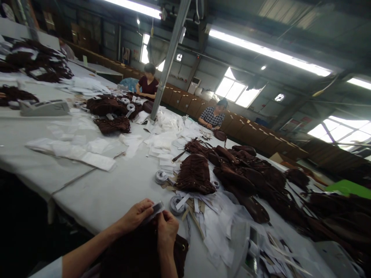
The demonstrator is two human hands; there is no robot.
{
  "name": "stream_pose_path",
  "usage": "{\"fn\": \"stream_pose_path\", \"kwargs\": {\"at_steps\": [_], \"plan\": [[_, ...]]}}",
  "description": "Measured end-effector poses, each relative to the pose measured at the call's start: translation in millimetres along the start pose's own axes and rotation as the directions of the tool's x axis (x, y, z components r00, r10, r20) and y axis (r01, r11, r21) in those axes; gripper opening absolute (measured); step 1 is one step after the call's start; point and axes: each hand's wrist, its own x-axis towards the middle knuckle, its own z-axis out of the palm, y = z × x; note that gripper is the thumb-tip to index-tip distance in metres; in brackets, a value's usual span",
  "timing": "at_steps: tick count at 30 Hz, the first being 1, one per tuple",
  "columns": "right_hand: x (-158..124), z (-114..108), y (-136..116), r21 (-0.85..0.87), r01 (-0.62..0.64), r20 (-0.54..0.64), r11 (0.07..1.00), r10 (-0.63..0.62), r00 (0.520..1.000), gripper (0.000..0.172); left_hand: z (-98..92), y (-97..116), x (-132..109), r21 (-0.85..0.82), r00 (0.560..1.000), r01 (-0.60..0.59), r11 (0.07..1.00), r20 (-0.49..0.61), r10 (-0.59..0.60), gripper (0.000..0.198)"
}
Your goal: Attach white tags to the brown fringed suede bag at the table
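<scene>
My left hand [136, 215] is closed, its thumb and fingers pinching a small, shiny, pale translucent strip [157, 207] with a darker patch. My right hand [168, 227] is closed too, with its fingertips at the strip's lower right end. Under both hands a dark brown bag [133, 255] with small gold-coloured metal rings lies at the table edge, partly hidden by my forearms. Just beyond my hands are rolls of white tape [176, 204] and loose white and tan strips [197, 220]. A brown fringed bag [193, 173] rests behind them.
Brown bags are heaped along the right [246, 173], with more piles at the far left. A grey tape dispenser [45, 108] stands on the white table [116, 189]. White paper and plastic [162, 135] cover its middle. A metal post [171, 58] rises there. Two people sit across the table.
</scene>
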Motion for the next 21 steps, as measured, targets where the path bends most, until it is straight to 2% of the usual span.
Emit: {"fn": "stream_pose_path", "kwargs": {"at_steps": [3, 8, 10, 12, 16, 19, 21], "plan": [[-0.9, -0.1, -4.3, -0.025, 0.034, 0.008, 0.999, -0.033, 0.999, 0.035, -0.6, -1.8, -1.5, -0.032, 1.000, 0.017, 0.999, 0.000, -0.017, 0.042], [-5.1, -14.2, -13.2, -0.052, 0.162, 0.118, 0.985, -0.155, 0.981, 0.023, 1.0, -4.5, -2.7, -0.099, 0.993, 0.120, 0.988, 0.004, -0.121, 0.045], [-5.5, -14.5, -8.6, 0.039, 0.096, 0.130, 0.995, -0.100, 0.986, 0.022, 2.4, -3.4, -2.6, -0.088, 0.993, 0.115, 0.989, 0.014, -0.114, 0.045], [-4.5, -9.5, 0.7, 0.166, -0.035, 0.119, 0.985, 0.015, 0.993, 0.022, 3.5, -1.1, -2.9, -0.072, 0.994, 0.105, 0.992, 0.022, -0.104, 0.044], [-2.4, 2.7, 17.4, 0.349, -0.229, 0.092, 0.909, 0.210, 0.973, 0.036, 3.3, 2.8, -4.5, -0.006, 0.996, 0.082, 0.997, 0.044, -0.082, 0.042], [-5.1, 1.9, 18.9, 0.410, -0.292, 0.136, 0.864, 0.259, 0.956, 0.041, 2.0, 1.7, -4.7, 0.032, 0.997, 0.063, 0.998, 0.042, -0.064, 0.041], [-8.5, -2.7, 16.4, 0.424, -0.334, 0.206, 0.842, 0.270, 0.941, 0.046, 1.6, -0.1, -3.9, 0.023, 0.997, 0.075, 0.997, 0.021, -0.075, 0.042]]}}
